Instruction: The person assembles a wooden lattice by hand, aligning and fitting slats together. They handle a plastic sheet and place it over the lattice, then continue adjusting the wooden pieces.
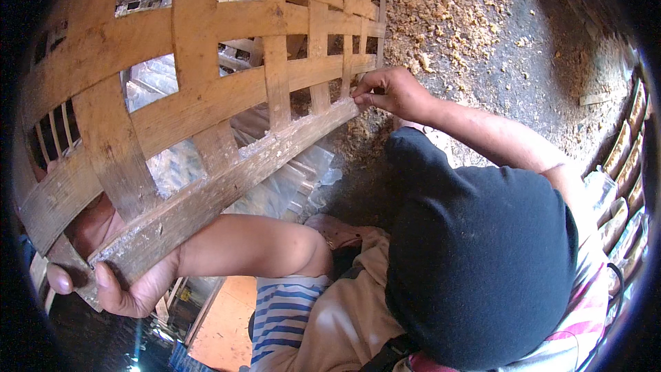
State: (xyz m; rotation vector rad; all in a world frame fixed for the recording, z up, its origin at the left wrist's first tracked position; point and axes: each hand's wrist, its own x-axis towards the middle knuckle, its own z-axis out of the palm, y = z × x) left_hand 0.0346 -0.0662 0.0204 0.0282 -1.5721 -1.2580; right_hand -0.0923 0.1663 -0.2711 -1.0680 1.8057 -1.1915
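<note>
A large woven panel (200, 34) of flat wooden or bamboo strips, with square gaps, stands tilted across the left and upper part of the view. A straight wooden slat (234, 182), pale with dust, runs along its lower edge. Near the slat's left end my left hand (141, 289) is closed around the panel's corner, thumb in front and part of the palm showing behind the strips. At the slat's far right end my right hand (392, 93) pinches the edge between thumb and fingers. Whether a small piece sits in that pinch is hidden.
Crumbly tan shavings (430, 17) cover the dark ground beyond my right hand. Clear plastic sheeting (289, 179) lies behind the panel. A rounded black cloth form (482, 262) fills the lower right. An orange-tan board (224, 324) is at the bottom, and bamboo lengths (623, 155) line the right rim.
</note>
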